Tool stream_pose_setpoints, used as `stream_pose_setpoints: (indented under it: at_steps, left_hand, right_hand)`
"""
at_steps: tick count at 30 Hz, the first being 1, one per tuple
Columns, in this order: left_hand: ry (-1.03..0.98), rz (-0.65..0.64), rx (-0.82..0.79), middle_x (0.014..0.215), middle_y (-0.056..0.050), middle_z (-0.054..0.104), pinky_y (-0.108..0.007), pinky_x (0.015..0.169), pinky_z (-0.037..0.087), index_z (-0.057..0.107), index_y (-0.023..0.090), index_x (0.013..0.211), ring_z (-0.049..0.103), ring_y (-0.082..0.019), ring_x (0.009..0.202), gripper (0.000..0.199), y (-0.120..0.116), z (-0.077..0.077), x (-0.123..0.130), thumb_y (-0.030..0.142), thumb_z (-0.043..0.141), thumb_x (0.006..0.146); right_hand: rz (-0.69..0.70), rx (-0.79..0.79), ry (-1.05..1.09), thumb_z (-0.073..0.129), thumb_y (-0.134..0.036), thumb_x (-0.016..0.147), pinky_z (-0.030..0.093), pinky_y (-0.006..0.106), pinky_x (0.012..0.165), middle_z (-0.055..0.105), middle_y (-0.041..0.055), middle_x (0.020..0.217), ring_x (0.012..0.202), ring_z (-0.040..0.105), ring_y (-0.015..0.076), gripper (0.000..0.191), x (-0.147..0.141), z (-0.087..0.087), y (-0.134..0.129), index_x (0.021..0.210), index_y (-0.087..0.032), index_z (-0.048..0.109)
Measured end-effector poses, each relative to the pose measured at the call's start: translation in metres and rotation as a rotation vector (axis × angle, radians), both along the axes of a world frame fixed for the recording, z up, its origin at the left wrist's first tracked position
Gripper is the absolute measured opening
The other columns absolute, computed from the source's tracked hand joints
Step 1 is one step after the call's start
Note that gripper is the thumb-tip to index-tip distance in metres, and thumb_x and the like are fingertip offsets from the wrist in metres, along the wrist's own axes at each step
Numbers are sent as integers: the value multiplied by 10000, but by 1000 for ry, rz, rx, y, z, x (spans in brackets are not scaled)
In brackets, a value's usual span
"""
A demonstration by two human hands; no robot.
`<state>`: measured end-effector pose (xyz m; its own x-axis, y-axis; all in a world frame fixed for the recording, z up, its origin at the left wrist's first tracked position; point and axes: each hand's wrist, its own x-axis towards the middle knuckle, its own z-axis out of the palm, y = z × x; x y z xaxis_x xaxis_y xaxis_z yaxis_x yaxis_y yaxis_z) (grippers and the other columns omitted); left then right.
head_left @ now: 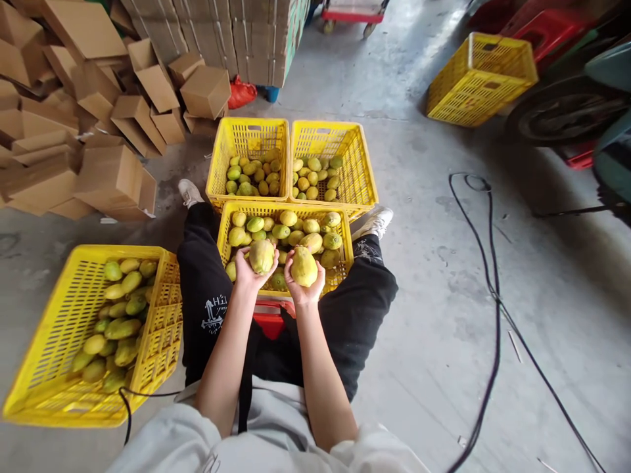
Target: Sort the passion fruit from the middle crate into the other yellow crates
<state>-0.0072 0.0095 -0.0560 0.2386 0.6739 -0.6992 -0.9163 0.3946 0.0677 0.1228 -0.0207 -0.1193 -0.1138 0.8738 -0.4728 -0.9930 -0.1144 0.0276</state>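
Observation:
My left hand point(249, 272) is closed around a yellow-green fruit point(261, 257). Beside it, my right hand point(305, 289) holds a yellow fruit point(304, 267), fingers wrapped round its sides. Both hands are above the near edge of a full yellow crate point(349, 253) between my knees, a small gap between them. Behind this crate stand two more yellow crates, the back left one point(211, 164) and the back right one point(367, 171), each part filled with green and yellow fruits. A larger yellow crate point(44, 348) at the left holds longer, greener fruits.
Cardboard boxes point(111, 174) lie heaped at the upper left, near a tall carton stack point(211, 33). Another yellow crate point(480, 79) stands by a parked motorbike point(572, 112). A black cable point(497, 302) runs over the floor at right.

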Motion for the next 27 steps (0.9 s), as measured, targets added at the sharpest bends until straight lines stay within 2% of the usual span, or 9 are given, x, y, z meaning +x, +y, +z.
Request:
stream_pose_setpoints:
  at_steps: [4, 7, 9, 12, 15, 17, 20, 23, 27]
  left_hand:
    - [16, 42, 47, 966, -133, 683, -349, 706, 585, 591, 138, 1173, 676, -252, 959, 367, 0, -12, 2, 256, 397, 885]
    - [-24, 54, 159, 1006, -112, 689, -372, 810, 580, 587, 176, 1191, 671, -231, 985, 348, 1, -5, 3, 340, 427, 929]
    - [-42, 22, 205, 983, -104, 684, -326, 775, 584, 594, 181, 1182, 673, -208, 942, 387, 1, 3, 2, 431, 425, 940]
    - [-62, -8, 244, 954, -93, 671, -275, 731, 582, 613, 172, 1136, 672, -180, 873, 410, -1, 3, 4, 482, 444, 927]
    - [-69, -12, 121, 949, -106, 668, -317, 752, 588, 629, 155, 1084, 673, -200, 868, 378, -5, -16, 7, 445, 466, 906]
    - [-51, 11, 26, 933, -120, 669, -377, 760, 591, 636, 155, 1087, 674, -239, 897, 365, -8, -33, 8, 405, 453, 893]
    - [-32, 41, 10, 948, -123, 676, -428, 788, 585, 636, 155, 1129, 674, -254, 912, 364, -8, -47, 8, 310, 416, 883]
    - [-33, 57, 108, 988, -123, 683, -400, 823, 579, 621, 143, 1172, 673, -234, 944, 374, -5, -40, 6, 275, 388, 911]
    - [-78, 89, 205, 1020, -105, 678, -331, 831, 579, 601, 173, 1225, 667, -195, 980, 387, -3, -14, 5, 369, 398, 959]
  right_hand:
    - [41, 10, -65, 483, -265, 792, 559, 331, 839, 708, 18, 1086, 1081, 636, 192, 377, 4, 8, 5, 1127, -279, 656]
    - [4, 124, -177, 534, -333, 806, 526, 390, 939, 691, 15, 1155, 1122, 625, 197, 360, 2, 25, 6, 1146, -297, 646]
    - [19, 192, -221, 547, -446, 817, 509, 422, 977, 665, 43, 1219, 1152, 615, 209, 413, -1, 30, 4, 1185, -278, 628]
    - [140, 159, -178, 515, -579, 827, 555, 431, 906, 685, 66, 1181, 1048, 664, 202, 509, -6, 18, -3, 1204, -251, 615]
    - [199, 18, -141, 445, -569, 860, 596, 304, 744, 739, 36, 994, 839, 700, 152, 470, -6, -6, -7, 1093, -223, 662]
    - [232, -50, -156, 349, -549, 883, 581, 263, 701, 743, 31, 931, 804, 702, 147, 498, -4, -17, -6, 1015, -202, 680]
    - [233, -46, -217, 323, -417, 893, 578, 362, 783, 743, 23, 925, 834, 711, 180, 423, 2, -17, -2, 1036, -209, 662]
    - [172, 37, -252, 452, -304, 859, 555, 466, 878, 738, 20, 980, 902, 705, 199, 306, 7, -2, 2, 1105, -233, 620]
    - [129, 156, -253, 551, -435, 843, 567, 374, 844, 716, 17, 952, 917, 685, 182, 332, 7, 29, 6, 1105, -244, 622]
